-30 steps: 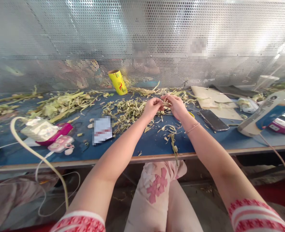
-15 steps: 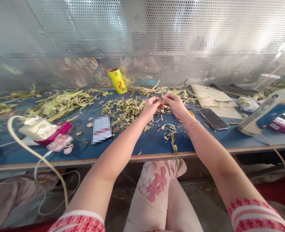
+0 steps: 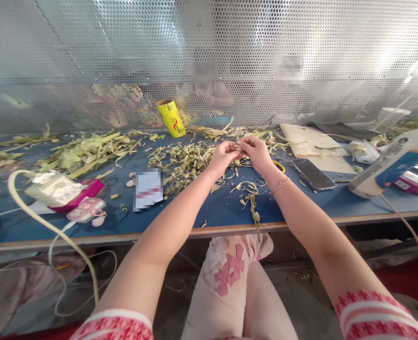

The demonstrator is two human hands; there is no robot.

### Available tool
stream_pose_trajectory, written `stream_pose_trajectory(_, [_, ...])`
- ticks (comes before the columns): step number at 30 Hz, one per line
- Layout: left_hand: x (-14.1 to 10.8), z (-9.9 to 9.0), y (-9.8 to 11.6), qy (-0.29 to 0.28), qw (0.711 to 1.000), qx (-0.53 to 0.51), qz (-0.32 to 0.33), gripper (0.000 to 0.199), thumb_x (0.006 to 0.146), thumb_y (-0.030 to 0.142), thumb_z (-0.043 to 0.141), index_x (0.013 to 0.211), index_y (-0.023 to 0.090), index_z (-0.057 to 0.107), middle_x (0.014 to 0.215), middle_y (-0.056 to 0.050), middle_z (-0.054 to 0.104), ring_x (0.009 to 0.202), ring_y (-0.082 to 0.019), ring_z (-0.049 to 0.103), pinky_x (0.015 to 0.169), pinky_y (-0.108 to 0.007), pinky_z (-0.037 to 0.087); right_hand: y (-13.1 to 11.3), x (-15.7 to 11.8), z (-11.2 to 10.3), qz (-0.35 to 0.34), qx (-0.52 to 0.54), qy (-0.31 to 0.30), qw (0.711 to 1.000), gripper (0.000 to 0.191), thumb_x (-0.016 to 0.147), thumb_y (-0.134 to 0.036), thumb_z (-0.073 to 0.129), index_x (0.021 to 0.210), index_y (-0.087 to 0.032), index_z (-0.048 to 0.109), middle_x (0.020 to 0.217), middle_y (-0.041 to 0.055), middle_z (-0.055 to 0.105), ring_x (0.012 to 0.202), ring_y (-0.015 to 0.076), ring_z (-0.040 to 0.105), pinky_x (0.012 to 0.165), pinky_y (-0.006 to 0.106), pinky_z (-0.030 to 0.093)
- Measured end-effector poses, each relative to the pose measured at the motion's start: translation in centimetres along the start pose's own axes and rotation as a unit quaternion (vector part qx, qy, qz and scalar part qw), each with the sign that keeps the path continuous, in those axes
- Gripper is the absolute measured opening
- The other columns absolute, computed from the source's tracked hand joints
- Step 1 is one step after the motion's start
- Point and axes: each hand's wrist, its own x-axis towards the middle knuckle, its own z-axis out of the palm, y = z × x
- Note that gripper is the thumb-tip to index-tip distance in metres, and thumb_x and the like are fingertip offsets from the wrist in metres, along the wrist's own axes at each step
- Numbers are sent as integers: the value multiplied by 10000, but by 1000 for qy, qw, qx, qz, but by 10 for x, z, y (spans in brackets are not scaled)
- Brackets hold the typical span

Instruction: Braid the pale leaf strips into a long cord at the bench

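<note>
My left hand (image 3: 225, 155) and my right hand (image 3: 253, 150) meet above the blue table (image 3: 180, 218), fingertips pinched together. Between them is a small pale bit, too small to name. A heap of short dried plant pieces (image 3: 189, 160) lies beside and behind my left hand. Thin curled peelings (image 3: 252, 192) lie in front of my hands, one strand hanging over the table's edge. Just right of my right wrist is a yellow ring-shaped thing (image 3: 280, 166), partly hidden.
A yellow tube (image 3: 171, 119) stands tilted near the perforated metal screen (image 3: 131, 56). Longer stalks (image 3: 88, 152) lie at left, near a power strip (image 3: 55, 191). At right are a phone (image 3: 313, 174), cardboard (image 3: 310, 141) and a large bottle (image 3: 389, 163).
My fingers have shifted slightly around the small bit, the hands staying together. More of the yellow ring-shaped thing shows beside my right wrist.
</note>
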Motion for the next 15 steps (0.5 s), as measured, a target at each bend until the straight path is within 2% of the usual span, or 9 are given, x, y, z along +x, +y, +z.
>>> stream_pose_trajectory(8, [7, -5, -8, -2, 998, 26, 51, 148, 707, 155, 677, 813, 142, 574, 660, 36, 588, 631, -60, 594, 793, -290, 534, -3, -1, 3, 26, 77, 8, 997, 237, 616, -352, 736, 760, -178, 666, 712, -5, 639, 670, 111, 582, 732, 302, 502])
stream_pose_trajectory(12, [8, -7, -10, -1, 998, 23, 57, 145, 716, 196, 683, 809, 141, 586, 676, 27, 599, 655, -64, 604, 806, -291, 530, -5, -2, 4, 20, 72, 4, 997, 266, 588, -386, 762, 731, -182, 670, 702, -1, 647, 686, 120, 592, 743, 308, 510])
stream_pose_trajectory(15, [8, -6, -10, -1, 998, 20, 57, 141, 723, 206, 679, 807, 143, 586, 688, 24, 608, 667, -67, 612, 823, -297, 526, -4, -2, 4, 18, 59, 1, 998, 281, 629, -451, 729, 717, -189, 673, 698, 9, 649, 694, 131, 597, 733, 311, 512])
